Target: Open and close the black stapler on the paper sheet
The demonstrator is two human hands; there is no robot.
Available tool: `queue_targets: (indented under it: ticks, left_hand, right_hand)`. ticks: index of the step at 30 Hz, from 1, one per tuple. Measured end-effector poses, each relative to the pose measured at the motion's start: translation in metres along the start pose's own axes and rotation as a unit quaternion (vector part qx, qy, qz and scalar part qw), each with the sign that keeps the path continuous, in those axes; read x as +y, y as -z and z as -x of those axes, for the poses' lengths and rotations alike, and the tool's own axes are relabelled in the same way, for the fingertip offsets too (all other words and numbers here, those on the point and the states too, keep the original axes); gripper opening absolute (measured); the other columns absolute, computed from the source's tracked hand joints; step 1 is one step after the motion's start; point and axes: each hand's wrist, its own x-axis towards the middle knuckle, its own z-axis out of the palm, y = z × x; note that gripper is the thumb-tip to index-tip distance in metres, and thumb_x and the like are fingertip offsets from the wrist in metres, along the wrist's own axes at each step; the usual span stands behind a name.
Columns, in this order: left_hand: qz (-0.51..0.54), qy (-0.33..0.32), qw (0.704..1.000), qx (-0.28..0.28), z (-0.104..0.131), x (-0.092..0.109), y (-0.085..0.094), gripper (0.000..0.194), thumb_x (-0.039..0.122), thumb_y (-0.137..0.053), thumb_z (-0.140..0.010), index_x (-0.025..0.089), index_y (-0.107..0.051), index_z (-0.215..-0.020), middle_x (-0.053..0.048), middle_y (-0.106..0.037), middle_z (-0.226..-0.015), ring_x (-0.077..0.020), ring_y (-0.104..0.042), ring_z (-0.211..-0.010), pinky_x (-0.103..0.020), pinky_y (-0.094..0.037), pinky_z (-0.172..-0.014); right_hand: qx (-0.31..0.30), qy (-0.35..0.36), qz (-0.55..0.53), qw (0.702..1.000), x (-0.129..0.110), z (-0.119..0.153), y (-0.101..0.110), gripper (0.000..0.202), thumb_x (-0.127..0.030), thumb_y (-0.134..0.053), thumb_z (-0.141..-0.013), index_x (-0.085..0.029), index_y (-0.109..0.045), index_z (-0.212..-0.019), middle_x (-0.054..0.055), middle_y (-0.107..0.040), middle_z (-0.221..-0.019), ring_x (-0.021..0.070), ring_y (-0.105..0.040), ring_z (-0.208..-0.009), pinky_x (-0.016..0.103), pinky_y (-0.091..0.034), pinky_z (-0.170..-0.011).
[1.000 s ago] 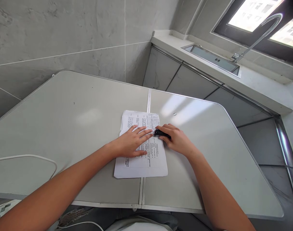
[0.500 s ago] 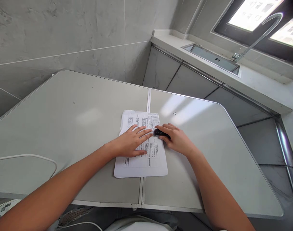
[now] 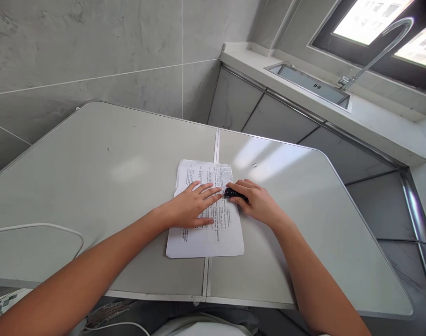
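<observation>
Printed sheets of paper (image 3: 208,245) lie on the table, their left edge uneven and the top right corner showing denser print. My left hand (image 3: 194,205) rests flat on them with its fingers spread, holding nothing. At the right edge of the sheets, my right hand (image 3: 257,200) is closed around a small black stapler (image 3: 234,192). The front end of the stapler is over the paper beside my left fingertips. My palm and fingers hide its rear part.
The pale folding table (image 3: 139,154) has a seam down its middle. A tiny metallic bit (image 3: 254,165) lies beyond my right hand. On the left runs a white cable (image 3: 41,226). Behind are a counter with a sink (image 3: 309,86) and a faucet (image 3: 377,53).
Both hands, the stapler and the sheets stay in place. Only a very slight shift of the whole view shows.
</observation>
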Motion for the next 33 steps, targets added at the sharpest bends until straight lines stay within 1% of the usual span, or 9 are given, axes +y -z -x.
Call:
queue_targets:
  ticks: [4,13,19,24,27,28,30,32,33]
  left_hand:
    - [0.004,-0.001,1.0,0.002,0.0,0.0,0.0,0.076,0.062,-0.046,-0.1,0.023,-0.03,-0.163,-0.01,-0.03,-0.169,-0.0347,-0.027,-0.155,-0.054,-0.013,-0.126]
    - [0.003,-0.001,1.0,-0.002,0.0,-0.001,-0.001,0.078,0.062,-0.045,-0.1,0.023,-0.027,-0.164,-0.011,-0.029,-0.169,-0.035,-0.026,-0.155,-0.054,-0.011,-0.126]
    - [0.014,0.013,1.0,0.001,0.0,-0.002,-0.001,0.088,0.066,-0.044,-0.099,0.018,-0.016,-0.166,-0.014,-0.03,-0.168,-0.0325,-0.029,-0.154,-0.05,-0.013,-0.126]
    - [0.006,0.008,1.0,0.009,0.001,-0.004,0.0,0.088,0.068,-0.045,-0.098,0.018,-0.02,-0.165,-0.016,-0.029,-0.169,-0.0322,-0.03,-0.154,-0.05,-0.013,-0.126]
    - [0.005,0.008,1.0,0.012,0.002,-0.005,0.002,0.087,0.068,-0.046,-0.097,0.02,-0.021,-0.165,-0.015,-0.031,-0.168,-0.0327,-0.034,-0.152,-0.049,-0.016,-0.125]
    - [0.004,0.008,1.0,0.011,0.002,-0.006,0.003,0.087,0.068,-0.047,-0.097,0.02,-0.022,-0.165,-0.015,-0.032,-0.168,-0.0328,-0.035,-0.152,-0.049,-0.017,-0.125]
    - [0.004,0.006,1.0,0.007,0.002,-0.007,0.005,0.086,0.068,-0.046,-0.097,0.021,-0.024,-0.165,-0.015,-0.033,-0.167,-0.0327,-0.035,-0.151,-0.049,-0.018,-0.125]
    - [0.005,0.006,1.0,0.004,0.001,-0.007,0.006,0.084,0.068,-0.046,-0.097,0.021,-0.026,-0.164,-0.015,-0.034,-0.167,-0.0324,-0.036,-0.151,-0.05,-0.018,-0.124]
    - [0.006,0.007,1.0,0.004,0.001,-0.007,0.007,0.084,0.069,-0.046,-0.097,0.022,-0.026,-0.164,-0.015,-0.034,-0.167,-0.032,-0.036,-0.151,-0.05,-0.018,-0.125]
  right_hand:
    - [0.0,-0.009,0.008,1.0,-0.002,-0.001,-0.001,0.025,-0.034,-0.05,-0.103,-0.027,-0.066,-0.122,0.007,-0.069,-0.099,0.0241,-0.058,-0.091,0.037,-0.046,-0.082]
    - [-0.001,-0.042,0.033,0.999,-0.008,-0.003,-0.005,0.023,-0.028,-0.055,-0.1,-0.028,-0.066,-0.121,0.006,-0.068,-0.099,0.0242,-0.058,-0.092,0.035,-0.042,-0.08]
    - [-0.009,-0.057,0.085,0.995,-0.015,-0.005,-0.008,0.022,-0.02,-0.058,-0.097,-0.028,-0.065,-0.117,0.006,-0.067,-0.1,0.0244,-0.058,-0.095,0.036,-0.039,-0.078]
    - [-0.01,-0.056,0.157,0.986,-0.025,-0.01,-0.016,0.019,-0.013,-0.06,-0.094,-0.025,-0.066,-0.108,0.008,-0.066,-0.1,0.0255,-0.058,-0.094,0.037,-0.037,-0.075]
    - [-0.014,-0.055,0.166,0.985,-0.028,-0.014,-0.016,0.016,-0.01,-0.059,-0.092,-0.022,-0.066,-0.101,0.01,-0.066,-0.104,0.0248,-0.059,-0.092,0.036,-0.038,-0.073]
    - [-0.015,-0.05,0.152,0.987,-0.027,-0.014,-0.013,0.015,-0.011,-0.058,-0.092,-0.021,-0.066,-0.1,0.01,-0.066,-0.105,0.0245,-0.059,-0.092,0.036,-0.039,-0.073]
    - [-0.015,-0.026,0.101,0.994,-0.019,-0.011,-0.005,0.016,-0.017,-0.059,-0.095,-0.022,-0.066,-0.108,0.009,-0.067,-0.106,0.0242,-0.059,-0.096,0.035,-0.042,-0.078]
    - [-0.009,-0.006,0.049,0.999,-0.004,-0.004,0.006,0.024,-0.024,-0.062,-0.095,-0.024,-0.064,-0.119,0.007,-0.068,-0.11,0.0239,-0.059,-0.1,0.035,-0.044,-0.083]
    - [-0.007,-0.006,0.032,0.999,0.005,-0.001,0.011,0.026,-0.027,-0.064,-0.095,-0.025,-0.064,-0.12,0.006,-0.068,-0.11,0.0236,-0.06,-0.1,0.034,-0.044,-0.084]
